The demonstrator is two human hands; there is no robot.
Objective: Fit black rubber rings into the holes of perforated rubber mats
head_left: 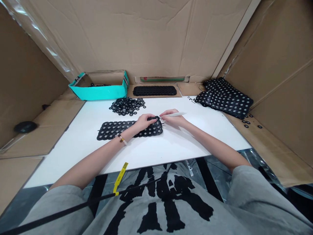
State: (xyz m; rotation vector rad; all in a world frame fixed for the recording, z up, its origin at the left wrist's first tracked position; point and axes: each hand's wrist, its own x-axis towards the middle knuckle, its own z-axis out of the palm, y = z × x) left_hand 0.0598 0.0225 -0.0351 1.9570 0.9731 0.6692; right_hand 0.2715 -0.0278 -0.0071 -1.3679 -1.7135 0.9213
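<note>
A black sheet of joined rings (113, 130) with pale centres lies flat across the white tabletop. My left hand (144, 122) rests over its right part, thumb and fingers closed on the sheet near its upper right corner. In my right hand (172, 119) is a slim white pen-like tool (176, 114), held like a pencil. The tool's tip is at the sheet's right end, close to my left fingertips; whether it touches cannot be made out. Behind the sheet lies a heap of loose black rings (126, 106).
A turquoise-fronted box (100, 93) stands at the back left, with black pieces inside. Another black sheet (154, 90) lies at the back middle. Stacked ring sheets (225, 96) lean at the right, near scattered rings (246, 124). Cardboard walls (146, 39) enclose the white table (146, 153).
</note>
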